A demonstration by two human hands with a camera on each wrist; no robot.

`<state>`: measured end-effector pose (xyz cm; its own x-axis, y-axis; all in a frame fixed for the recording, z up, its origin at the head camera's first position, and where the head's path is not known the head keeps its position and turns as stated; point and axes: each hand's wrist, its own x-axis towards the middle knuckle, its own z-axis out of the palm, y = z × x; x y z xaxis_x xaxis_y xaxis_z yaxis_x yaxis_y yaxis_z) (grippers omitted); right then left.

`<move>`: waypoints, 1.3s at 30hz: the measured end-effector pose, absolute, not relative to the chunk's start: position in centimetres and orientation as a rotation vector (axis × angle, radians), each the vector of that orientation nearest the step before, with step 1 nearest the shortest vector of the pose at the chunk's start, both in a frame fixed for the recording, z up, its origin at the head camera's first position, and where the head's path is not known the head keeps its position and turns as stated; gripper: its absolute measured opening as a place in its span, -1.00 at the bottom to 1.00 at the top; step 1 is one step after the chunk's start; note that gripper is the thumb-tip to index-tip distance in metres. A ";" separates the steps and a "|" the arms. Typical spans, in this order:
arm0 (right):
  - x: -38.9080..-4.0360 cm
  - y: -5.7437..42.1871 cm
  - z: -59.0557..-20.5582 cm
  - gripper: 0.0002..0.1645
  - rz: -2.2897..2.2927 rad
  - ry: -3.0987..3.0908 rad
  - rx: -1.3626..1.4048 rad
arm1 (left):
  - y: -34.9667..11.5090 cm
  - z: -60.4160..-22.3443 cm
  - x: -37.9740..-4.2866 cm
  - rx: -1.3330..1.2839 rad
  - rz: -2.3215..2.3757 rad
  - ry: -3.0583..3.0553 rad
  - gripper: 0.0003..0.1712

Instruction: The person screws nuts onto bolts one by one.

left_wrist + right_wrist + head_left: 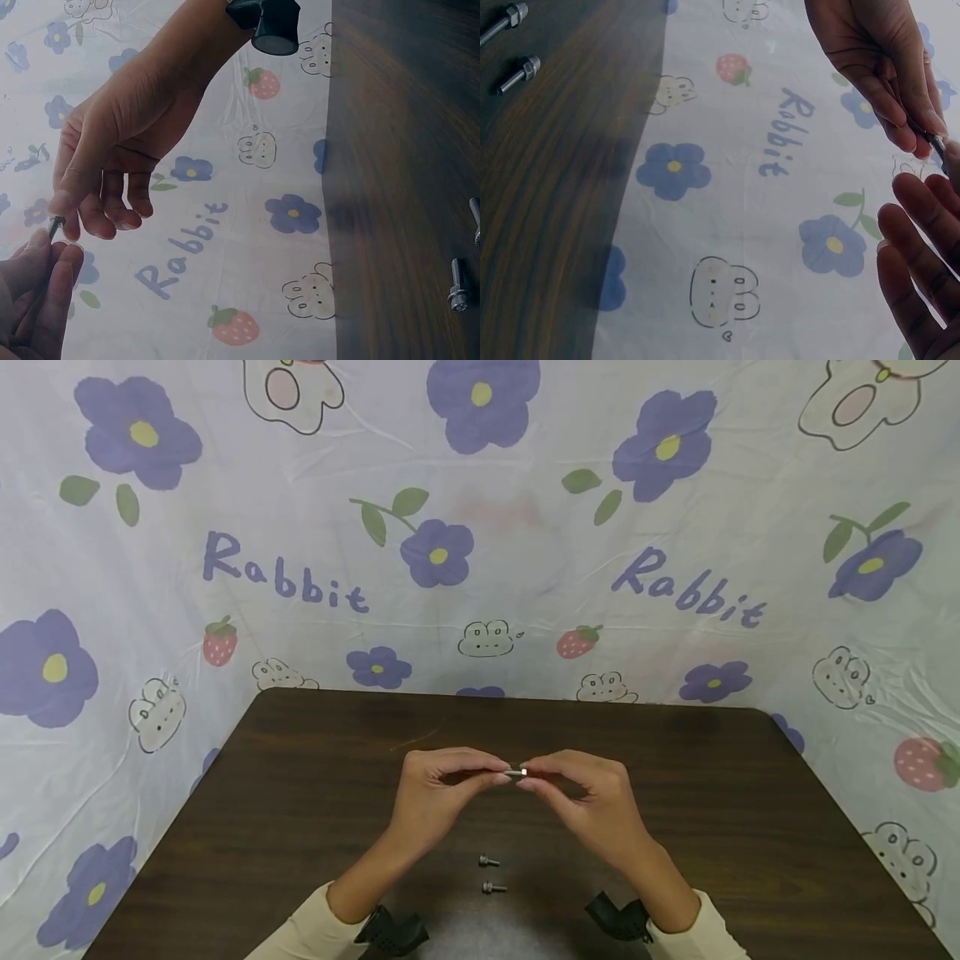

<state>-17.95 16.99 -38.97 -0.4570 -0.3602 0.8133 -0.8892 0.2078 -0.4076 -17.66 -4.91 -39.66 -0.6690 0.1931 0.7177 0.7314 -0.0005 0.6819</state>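
Observation:
A small metal bolt [514,772] is held level between my two hands above the table. My left hand [433,789] pinches its left end between thumb and fingertips. At its bright, wider right end, my right hand [592,793] pinches with thumb and forefinger; fingertips partly hide whether that end is a head or a nut. In the left wrist view the bolt [55,225] shows between both sets of fingertips. The right wrist view shows the bolt [936,142] too, with the other right fingers [911,247] spread loosely. Two more bolts, an upper one [489,861] and a lower one [494,887], lie on the table.
The dark wooden table [300,793] spans the area below the hands. Behind and beside it hangs a white cloth [525,568] printed with flowers and rabbits. Black camera mounts sit at the left wrist [393,933] and right wrist [618,917].

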 end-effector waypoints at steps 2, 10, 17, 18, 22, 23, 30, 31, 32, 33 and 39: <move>-17.9 17.0 -38.9 -0.65 1.222 -1.933 1.145 | -4.9 -39.6 -17.6 -0.942 -1.713 -1.860 -0.89; -17.8 16.9 -38.7 -0.58 1.202 -1.881 1.181 | -4.9 -39.6 -17.5 -0.956 -1.749 -1.849 -0.87; -17.8 16.9 -38.9 -0.67 1.172 -1.855 1.196 | -4.9 -39.6 -17.5 -0.969 -1.761 -1.838 -0.87; -17.8 16.9 -38.9 -0.70 1.168 -1.856 1.194 | -4.9 -39.6 -17.4 -0.971 -1.763 -1.838 -0.88; -17.9 16.9 -38.9 -0.85 1.163 -1.856 1.192 | -4.9 -39.7 -17.5 -0.975 -1.759 -1.839 -0.88; -17.9 16.9 -38.9 -0.87 1.162 -1.857 1.191 | -4.9 -39.7 -17.5 -0.976 -1.759 -1.840 -0.88; -17.8 16.9 -39.0 -0.84 1.170 -1.892 1.175 | -4.8 -39.7 -17.4 -0.985 -1.769 -1.835 -0.87; -17.8 17.0 -39.0 -0.82 1.171 -1.898 1.171 | -4.8 -39.7 -17.4 -0.987 -1.769 -1.833 -0.88; -17.8 17.0 -39.1 -0.82 1.171 -1.901 1.171 | -4.8 -39.7 -17.4 -0.988 -1.767 -1.830 -0.88; -17.8 17.0 -39.1 -0.82 1.172 -1.905 1.169 | -4.8 -39.7 -17.4 -0.989 -1.763 -1.829 -0.88; -17.7 17.1 -39.0 -0.77 1.207 -1.914 1.146 | -4.8 -39.7 -17.3 -0.987 -1.739 -1.838 -0.87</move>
